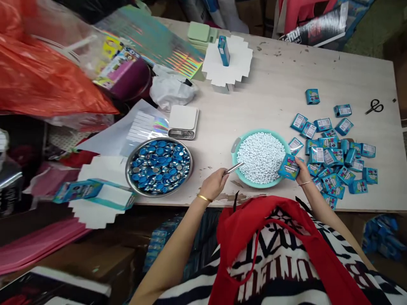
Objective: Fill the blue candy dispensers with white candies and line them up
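Gripped in my left hand [213, 184] is a metal spoon [233, 168], its far end at the left edge of the small white pellets [262, 156]. Those pellets fill a mint-green basin [239, 177] in front of me. My right hand [303, 171] holds a small blue printed box [289, 167] over the basin's right rim. Whether this box's top is open I cannot make out. To the right of that hand, many similar blue boxes [330, 156] lie in a loose pile on the table.
A steel bowl [127, 173] of blue and silver caps stands left, with a white scale [183, 120] behind it. Further back, a blue box [224, 51] stands on white card [241, 55]. Scissors [375, 106] lie far right. Plastic bags [57, 80] crowd the left side.
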{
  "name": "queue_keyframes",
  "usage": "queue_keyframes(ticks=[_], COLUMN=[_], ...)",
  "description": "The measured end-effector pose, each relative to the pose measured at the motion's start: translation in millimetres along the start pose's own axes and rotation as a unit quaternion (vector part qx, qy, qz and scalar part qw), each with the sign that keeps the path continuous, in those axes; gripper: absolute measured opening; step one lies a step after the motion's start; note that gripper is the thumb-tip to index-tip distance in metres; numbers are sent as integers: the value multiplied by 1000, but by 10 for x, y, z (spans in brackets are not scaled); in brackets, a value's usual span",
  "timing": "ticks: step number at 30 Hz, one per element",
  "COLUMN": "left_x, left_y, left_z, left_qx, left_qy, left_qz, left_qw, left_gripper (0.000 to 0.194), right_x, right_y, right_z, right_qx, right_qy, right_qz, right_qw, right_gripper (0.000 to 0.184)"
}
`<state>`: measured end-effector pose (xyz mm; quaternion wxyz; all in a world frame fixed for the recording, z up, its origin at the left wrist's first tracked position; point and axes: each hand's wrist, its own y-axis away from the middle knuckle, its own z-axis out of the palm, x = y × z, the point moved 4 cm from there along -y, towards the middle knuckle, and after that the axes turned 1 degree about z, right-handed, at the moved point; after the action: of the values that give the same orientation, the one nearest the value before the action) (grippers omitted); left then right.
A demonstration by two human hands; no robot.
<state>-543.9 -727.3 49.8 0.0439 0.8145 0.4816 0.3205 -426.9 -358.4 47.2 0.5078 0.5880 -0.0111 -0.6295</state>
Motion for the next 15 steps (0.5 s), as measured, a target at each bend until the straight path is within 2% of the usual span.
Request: queue_keyframes(ticks=[3, 6, 9, 12, 15], left_x=[169, 308, 551, 809, 918], left_y=[108, 62, -208, -575, -839], left_z=[98, 284, 533, 747, 878], left_qx=[-11, 1, 26, 71, 89], left_qy=[-32, -60, -53, -3, 31], left_qz=[2, -22, -25, 3, 29], left_qw=[999, 998, 998, 997, 995], left_gripper=[31, 26, 20, 15, 16], right_x=[134, 223, 261, 252, 194], right_y=[-14, -60, -116, -147, -141], right_z=[122, 203, 221, 193, 145], right_qx=[-23, -35, -49, -56, -55], right_qy=[29, 59, 87, 107, 111], right_qz=[-14, -14, -5, -1, -9], right_qw=[999, 998, 995, 993, 992], right_gripper=[49, 52, 51, 50, 51])
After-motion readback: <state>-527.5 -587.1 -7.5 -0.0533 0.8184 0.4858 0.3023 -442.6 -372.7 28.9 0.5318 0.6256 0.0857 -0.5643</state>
